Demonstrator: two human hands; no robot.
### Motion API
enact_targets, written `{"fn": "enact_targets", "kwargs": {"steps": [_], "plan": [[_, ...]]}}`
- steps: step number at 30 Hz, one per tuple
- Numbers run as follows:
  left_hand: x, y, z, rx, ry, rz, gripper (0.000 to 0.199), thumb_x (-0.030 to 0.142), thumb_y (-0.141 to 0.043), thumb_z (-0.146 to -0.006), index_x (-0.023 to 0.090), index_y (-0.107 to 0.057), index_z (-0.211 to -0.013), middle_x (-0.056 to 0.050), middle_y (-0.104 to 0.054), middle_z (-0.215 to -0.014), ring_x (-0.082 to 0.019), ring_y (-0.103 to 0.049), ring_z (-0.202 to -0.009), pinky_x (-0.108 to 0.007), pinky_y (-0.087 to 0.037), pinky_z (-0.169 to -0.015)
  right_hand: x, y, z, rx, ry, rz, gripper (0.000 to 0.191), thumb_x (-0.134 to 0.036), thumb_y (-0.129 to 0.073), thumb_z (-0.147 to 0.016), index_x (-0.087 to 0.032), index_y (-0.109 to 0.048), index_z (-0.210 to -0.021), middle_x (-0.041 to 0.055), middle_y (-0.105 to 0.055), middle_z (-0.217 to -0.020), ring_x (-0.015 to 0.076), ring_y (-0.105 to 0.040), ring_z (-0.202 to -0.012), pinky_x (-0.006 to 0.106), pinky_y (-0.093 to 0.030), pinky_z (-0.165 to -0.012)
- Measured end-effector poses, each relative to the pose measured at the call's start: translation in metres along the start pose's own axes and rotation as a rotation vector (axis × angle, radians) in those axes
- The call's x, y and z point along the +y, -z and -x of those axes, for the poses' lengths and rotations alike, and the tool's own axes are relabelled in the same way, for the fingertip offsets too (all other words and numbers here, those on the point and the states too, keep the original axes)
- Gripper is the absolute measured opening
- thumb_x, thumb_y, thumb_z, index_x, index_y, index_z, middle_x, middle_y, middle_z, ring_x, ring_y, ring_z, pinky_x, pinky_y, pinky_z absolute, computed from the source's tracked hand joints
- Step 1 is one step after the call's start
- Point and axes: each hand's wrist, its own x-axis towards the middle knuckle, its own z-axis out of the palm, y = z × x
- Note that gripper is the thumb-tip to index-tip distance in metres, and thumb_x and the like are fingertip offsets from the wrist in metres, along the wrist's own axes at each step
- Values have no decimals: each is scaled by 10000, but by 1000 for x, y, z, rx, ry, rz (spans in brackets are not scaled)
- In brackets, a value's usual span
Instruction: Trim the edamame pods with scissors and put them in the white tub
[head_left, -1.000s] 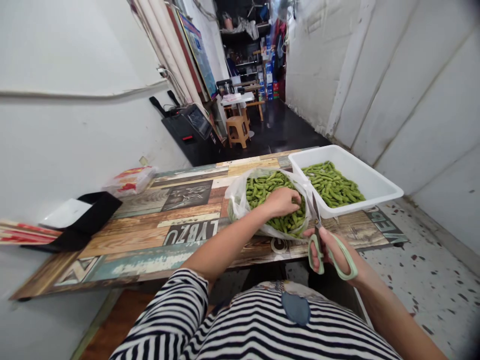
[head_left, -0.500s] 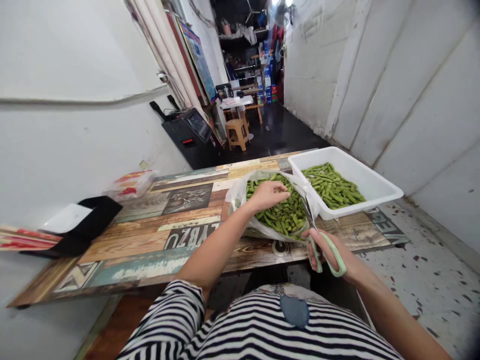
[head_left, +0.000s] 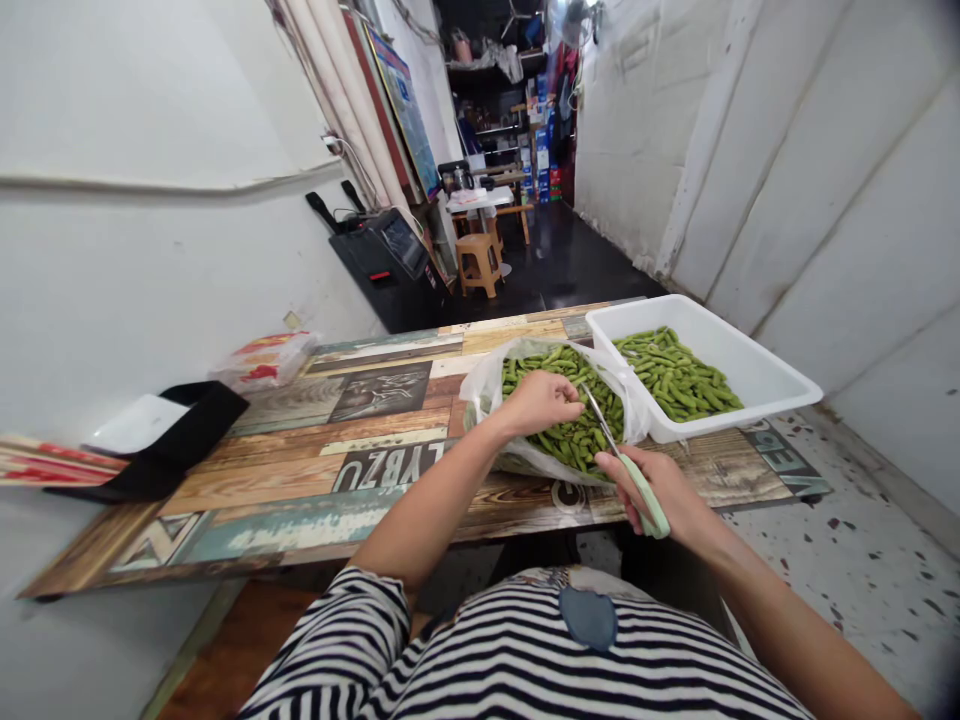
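My left hand (head_left: 541, 402) is over an open plastic bag (head_left: 480, 385) full of green soybean pods (head_left: 577, 440). Its fingers are curled together in a pinch; whatever they hold is too small to make out. In my right hand (head_left: 652, 485) is a pair of scissors (head_left: 647, 495) with pale green handles. The blades point up and left over the pods, with the tip close to my left fingertips. To the right of the bag stands a white plastic tub (head_left: 765, 365) with more green pods lying in it.
The wood-patterned table (head_left: 300, 480) carries a black holder (head_left: 176, 440) and a red-and-white packet (head_left: 266, 358) at the left. Beyond it are a black machine with a screen (head_left: 390, 265) and a tan stool (head_left: 478, 265). White walls flank both sides.
My right hand has raised the scissors and swung them left, bringing the tip to my left hand's fingertips. The left fingers have closed further. The view has shifted slightly.
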Motion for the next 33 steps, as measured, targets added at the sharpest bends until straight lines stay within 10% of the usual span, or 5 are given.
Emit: {"fn": "enact_targets", "kwargs": {"steps": [11,25,33], "plan": [[6,2,5,-47,284,855,95,158,-522,-725,151,-435,-690,6,-557,-564,2,-246,-352,-149,-98,-357,-11,-8,10,-159,-105,-440,535,-673,-391,-804,-171,-485,-965,-41,-525,-582,121,-550,-445,253,-459,-461],[16,-10,17,-12,302,873,138,156,-546,-776,142,-429,-705,-71,-651,-697,6,-274,-355,-150,-111,-353,-8,-11,6,-56,-199,-489,498,-652,-478,-774,-172,-535,-896,-74,-442,-459,83,-403,-298,212,-375,-293],[73,-16,-61,54,-30,544,74,85,-473,-758,100,-544,-771,-60,-626,-743,-18,-398,-453,-163,-308,-461,3,-14,26,-201,-229,-573,492,-632,-475,-788,-175,-531,-961,-65,-461,-482,98,-437,-345,228,-392,-346]]}}
